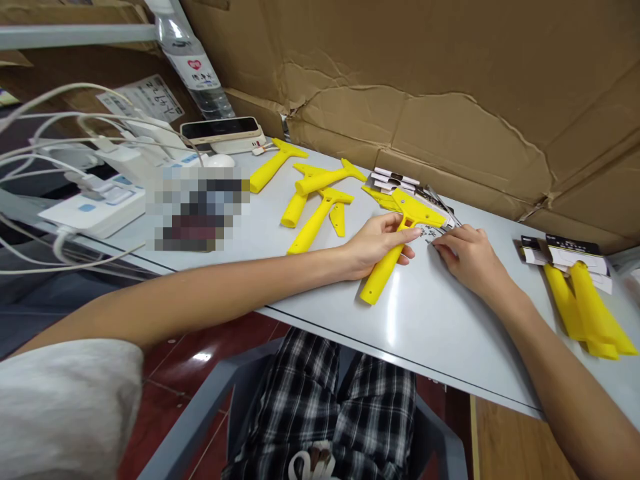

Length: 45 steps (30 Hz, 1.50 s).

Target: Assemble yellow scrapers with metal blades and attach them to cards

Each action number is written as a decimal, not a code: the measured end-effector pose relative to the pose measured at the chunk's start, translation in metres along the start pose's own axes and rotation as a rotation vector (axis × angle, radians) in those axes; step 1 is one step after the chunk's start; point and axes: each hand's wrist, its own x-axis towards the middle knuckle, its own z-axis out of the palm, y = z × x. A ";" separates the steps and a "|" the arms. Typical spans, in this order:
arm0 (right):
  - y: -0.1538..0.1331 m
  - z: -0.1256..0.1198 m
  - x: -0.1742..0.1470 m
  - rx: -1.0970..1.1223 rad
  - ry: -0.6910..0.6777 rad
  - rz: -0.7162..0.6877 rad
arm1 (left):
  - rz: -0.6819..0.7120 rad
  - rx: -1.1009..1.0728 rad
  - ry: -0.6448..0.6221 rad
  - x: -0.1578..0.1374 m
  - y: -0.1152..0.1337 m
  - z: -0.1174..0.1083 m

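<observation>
My left hand (367, 248) is closed around a yellow scraper (384, 270), its head tilted up and away from me and its handle slanting toward the table's front edge. Close to the right end of that head, the fingers of my right hand (470, 257) are pinched together. What they hold is too small to make out. A thin grey metal strip (443, 203) lies just behind them. Left of my hands, several yellow scraper handles (310, 227) lie on the table, some crossing each other. A small loose yellow plate (338, 219) rests beside them.
Yellow scrapers (593, 313) with black-and-white cards (580, 253) lie at the right. To the left are a power strip (95, 210) with tangled white cables, a phone (220, 129) and a water bottle (197, 73). A cardboard wall (425, 67) stands behind the table (430, 320).
</observation>
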 end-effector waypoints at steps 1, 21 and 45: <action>0.000 0.001 0.000 0.015 -0.001 0.006 | 0.016 0.028 -0.002 -0.001 0.000 0.001; -0.007 -0.015 0.002 0.565 0.227 0.365 | 0.168 0.514 0.027 -0.005 0.011 0.001; -0.063 -0.026 0.002 0.400 0.463 0.087 | 0.338 0.882 -0.051 -0.016 0.005 -0.001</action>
